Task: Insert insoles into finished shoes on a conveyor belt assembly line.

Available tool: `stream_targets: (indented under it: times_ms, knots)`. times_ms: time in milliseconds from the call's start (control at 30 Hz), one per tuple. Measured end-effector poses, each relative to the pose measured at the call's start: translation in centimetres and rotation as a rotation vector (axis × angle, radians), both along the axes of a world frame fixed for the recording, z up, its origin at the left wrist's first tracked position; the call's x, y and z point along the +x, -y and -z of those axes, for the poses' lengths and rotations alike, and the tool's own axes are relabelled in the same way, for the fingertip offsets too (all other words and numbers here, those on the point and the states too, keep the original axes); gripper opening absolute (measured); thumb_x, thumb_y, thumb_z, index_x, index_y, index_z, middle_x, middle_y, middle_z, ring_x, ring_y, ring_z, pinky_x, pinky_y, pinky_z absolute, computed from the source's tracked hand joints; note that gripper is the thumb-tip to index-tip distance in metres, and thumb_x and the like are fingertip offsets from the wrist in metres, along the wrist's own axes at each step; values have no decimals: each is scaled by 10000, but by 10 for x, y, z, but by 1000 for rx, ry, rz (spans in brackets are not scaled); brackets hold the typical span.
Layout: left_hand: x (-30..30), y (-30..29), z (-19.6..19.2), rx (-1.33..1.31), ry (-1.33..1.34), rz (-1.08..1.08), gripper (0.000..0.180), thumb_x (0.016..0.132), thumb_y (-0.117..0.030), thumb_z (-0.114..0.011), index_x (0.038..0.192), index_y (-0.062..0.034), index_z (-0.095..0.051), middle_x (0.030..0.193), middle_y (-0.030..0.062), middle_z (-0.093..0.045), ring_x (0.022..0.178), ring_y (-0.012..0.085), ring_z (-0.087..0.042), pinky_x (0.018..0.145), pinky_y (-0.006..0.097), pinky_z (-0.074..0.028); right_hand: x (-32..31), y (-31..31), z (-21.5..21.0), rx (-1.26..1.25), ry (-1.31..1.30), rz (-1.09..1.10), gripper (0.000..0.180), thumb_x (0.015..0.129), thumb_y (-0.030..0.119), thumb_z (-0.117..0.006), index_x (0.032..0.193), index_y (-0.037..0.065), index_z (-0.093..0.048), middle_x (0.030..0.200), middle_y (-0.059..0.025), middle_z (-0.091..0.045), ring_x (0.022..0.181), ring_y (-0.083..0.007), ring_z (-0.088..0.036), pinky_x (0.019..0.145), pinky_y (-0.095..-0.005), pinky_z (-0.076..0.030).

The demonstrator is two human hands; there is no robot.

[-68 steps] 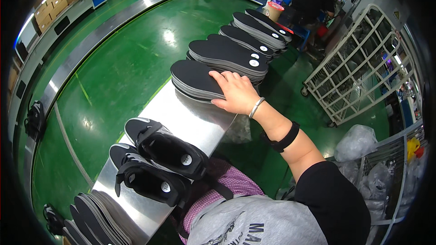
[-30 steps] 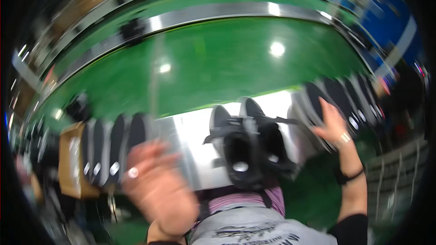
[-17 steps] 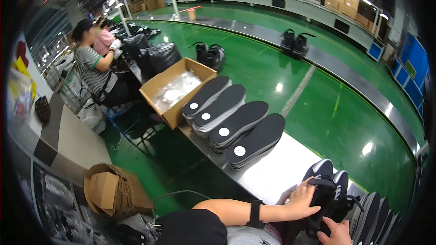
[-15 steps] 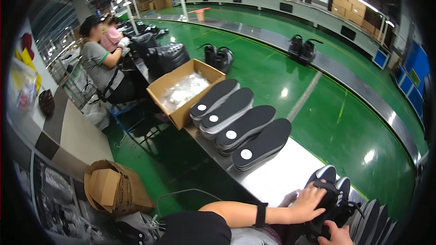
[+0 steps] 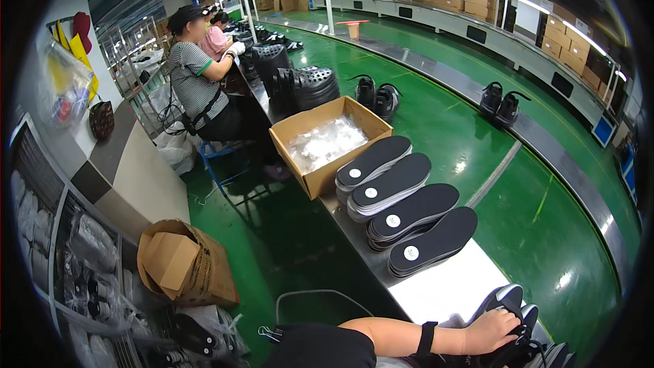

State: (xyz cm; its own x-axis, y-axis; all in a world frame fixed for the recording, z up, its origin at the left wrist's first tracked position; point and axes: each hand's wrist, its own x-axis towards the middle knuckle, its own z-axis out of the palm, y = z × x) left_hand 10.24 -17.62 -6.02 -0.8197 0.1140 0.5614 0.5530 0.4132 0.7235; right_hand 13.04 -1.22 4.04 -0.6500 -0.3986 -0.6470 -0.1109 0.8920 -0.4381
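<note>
At the bottom right, on the steel bench (image 5: 443, 289), the left hand (image 5: 492, 330) lies curled over a pair of black shoes (image 5: 507, 327), just past stacked black insoles (image 5: 432, 242).

Black insole stacks (image 5: 402, 215) with white round labels; brown cardboard box (image 5: 320, 143) at 11 o'clock; glossy green floor (image 5: 545, 232); black-and-grey shoes (image 5: 511, 327).

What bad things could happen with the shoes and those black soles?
The left hand rests on a black shoe right at the metal counter's near end; a nudge might push it off. The insole stacks lean in loose piles and could slide toward the green belt. The right hand is out of view, so it may not be steadying anything.
</note>
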Motion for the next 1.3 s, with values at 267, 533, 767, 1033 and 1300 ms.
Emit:
stream_targets:
  times_ms: [267, 533, 767, 1033, 1300]
  knots:
    - [0, -4, -4, -4, -37, -17, 227, 749, -177, -570, 876, -9, -485, 814, 130, -493, 792, 287, -489, 688, 367, -403, -9, -40, 39, -194, 414, 257, 477, 733, 28, -534, 1189, -19, -403, 1106, -115, -521, 985, -233, -505, 839, -322, -396]
    - [-3, 8, -8, -3, -15, 3, 201, 764, -191, -543, 843, -15, -490, 770, 135, -509, 743, 303, -506, 674, 384, -405, 9, 3, -17, -543, 567, 571, 388, 766, 110, -527, 1131, -4, -462, 1019, -134, -566, 931, -254, -535, 834, -344, -401]
    - [-4, 10, -11, 87, 94, -82, 191, 786, -208, -519, 800, -19, -495, 707, 135, -530, 711, 309, -533, 633, 402, -423, 18, 45, -63, 76, -720, -347, 298, 770, 166, -561, 1011, -8, -533, 794, -192, -591, 820, -336, -551, 694, -410, -431]
    - [-4, 4, -10, 131, 186, -32, 210, 797, -219, -514, 772, -11, -499, 697, 172, -551, 700, 339, -550, 627, 423, -429, -7, 51, -8, 80, -3, -396, 455, 682, 204, -635, 1043, -35, -494, 868, -253, -577, 841, -376, -560, 722, -389, -446]
    - [-2, 6, -6, 127, 112, -35, 195, 806, -205, -509, 813, -11, -508, 700, 154, -550, 695, 328, -550, 631, 411, -432, 0, 46, 3, 74, -198, -461, 342, 670, 197, -614, 926, -16, -537, 756, -235, -581, 745, -384, -570, 653, -418, -462]
